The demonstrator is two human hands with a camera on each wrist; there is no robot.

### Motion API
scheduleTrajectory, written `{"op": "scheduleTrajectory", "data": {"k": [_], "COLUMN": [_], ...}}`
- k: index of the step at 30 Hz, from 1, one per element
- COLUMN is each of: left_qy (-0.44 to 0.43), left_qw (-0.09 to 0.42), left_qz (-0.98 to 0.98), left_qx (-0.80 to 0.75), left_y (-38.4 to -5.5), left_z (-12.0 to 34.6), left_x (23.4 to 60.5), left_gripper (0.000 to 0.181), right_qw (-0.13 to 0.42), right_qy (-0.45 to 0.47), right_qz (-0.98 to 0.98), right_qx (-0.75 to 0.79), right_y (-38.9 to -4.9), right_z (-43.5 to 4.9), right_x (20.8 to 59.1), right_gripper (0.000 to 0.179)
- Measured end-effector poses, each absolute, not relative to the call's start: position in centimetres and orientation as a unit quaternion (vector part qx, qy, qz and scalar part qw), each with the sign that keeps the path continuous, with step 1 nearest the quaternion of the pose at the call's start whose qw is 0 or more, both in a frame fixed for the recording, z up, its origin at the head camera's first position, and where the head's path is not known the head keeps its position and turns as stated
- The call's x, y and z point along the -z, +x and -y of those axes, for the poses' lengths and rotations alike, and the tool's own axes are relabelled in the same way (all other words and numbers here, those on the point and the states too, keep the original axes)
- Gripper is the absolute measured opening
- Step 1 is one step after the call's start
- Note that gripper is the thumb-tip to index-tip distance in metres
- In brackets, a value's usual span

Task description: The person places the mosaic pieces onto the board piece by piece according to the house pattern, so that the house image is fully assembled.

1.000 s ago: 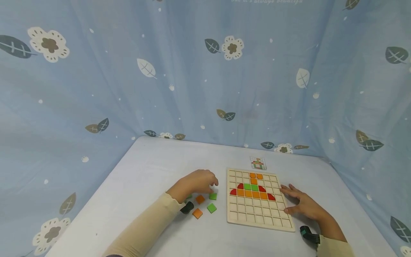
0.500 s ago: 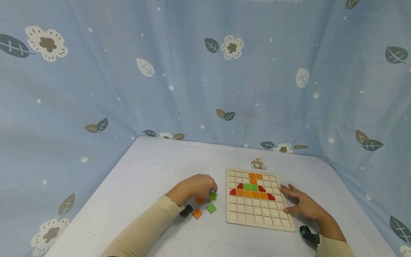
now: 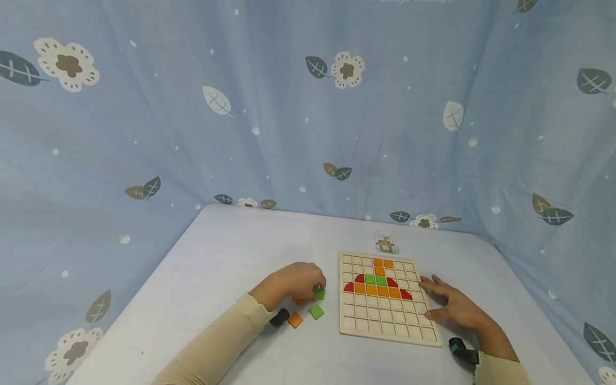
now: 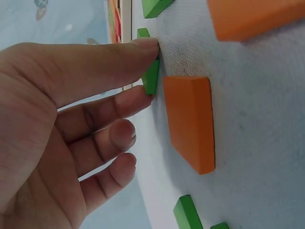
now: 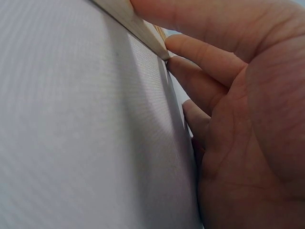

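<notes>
"Where's the piece being worked?"
"On my left wrist feed. The flat, square-looking green tile [image 4: 151, 78] is tipped up at the white cloth; I can't tell whether it's clear of it. The person's left hand [image 3: 297, 279] looks to have it pinched, thumb closed against a finger, the remaining fingers bent and holding nothing."

"What's loose nearby?"
"I have a second square green tile [image 3: 316, 311], a square orange tile [image 3: 295, 320], another orange tile [image 4: 190, 124] just beside the fingers, and green pieces [image 4: 188, 213] partly cut off at the frame's edge, so I won't swear to a total."

"And the board?"
"To their right, a pale wooden grid board [image 3: 362, 312]. I see orange pieces [image 3: 379, 271] at the top, two green squares [image 3: 370, 279] between red curved pieces [image 3: 359, 278], then an orange row [image 3: 371, 290] capped with red. Below that, bare cells."

"How far along, then?"
"I'd judge past halfway: upper figure laid, lower part missing. The small printed card [image 3: 386, 244] beyond the board seems to continue downward, but it's too small for me to read cell by cell."

"Other hand?"
"The right hand [image 3: 449, 305] has its fingers spread, touching the board's right edge, no tile in it."
</notes>
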State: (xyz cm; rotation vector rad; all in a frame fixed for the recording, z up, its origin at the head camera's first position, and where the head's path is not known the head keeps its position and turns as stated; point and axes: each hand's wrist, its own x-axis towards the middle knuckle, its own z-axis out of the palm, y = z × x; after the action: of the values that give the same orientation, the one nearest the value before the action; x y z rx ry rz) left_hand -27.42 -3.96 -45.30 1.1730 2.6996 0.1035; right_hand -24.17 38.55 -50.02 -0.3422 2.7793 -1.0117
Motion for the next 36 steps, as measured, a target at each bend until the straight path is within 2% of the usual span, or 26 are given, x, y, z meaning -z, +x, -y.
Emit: {"op": "scheduleTrajectory", "data": {"k": [6,15,29,36], "left_qy": [0.395,0.407,0.457,0.486], "left_qw": [0.100,0.069,0.061,0.048], "left_qz": [-0.913,-0.910,-0.884,-0.870], "left_qx": [-0.039,-0.051,-0.080,-0.063], "left_y": [-27.5,-27.9,-28.6,-29.0], "left_z": [3.9,3.3,-1.2,-3.3], "left_x": [45.3,44.6,44.2,44.5], "left_gripper": [0.014,0.018,0.021,0.016], "right_qw": [0.092,0.091,0.092,0.086], "right_qy": [-0.104,-0.104,-0.094,-0.104], "right_qz": [-0.933,-0.937,-0.939,-0.939], "right_qx": [0.332,0.320,0.316,0.316], "right_y": [-24.4,-24.6,-24.2,-24.3], "right_z": [-38.4,-38.3,-38.3,-38.5], "right_x": [50.0,50.0,50.1,50.1], "right_gripper": [0.093,0.093,0.093,0.092]}}
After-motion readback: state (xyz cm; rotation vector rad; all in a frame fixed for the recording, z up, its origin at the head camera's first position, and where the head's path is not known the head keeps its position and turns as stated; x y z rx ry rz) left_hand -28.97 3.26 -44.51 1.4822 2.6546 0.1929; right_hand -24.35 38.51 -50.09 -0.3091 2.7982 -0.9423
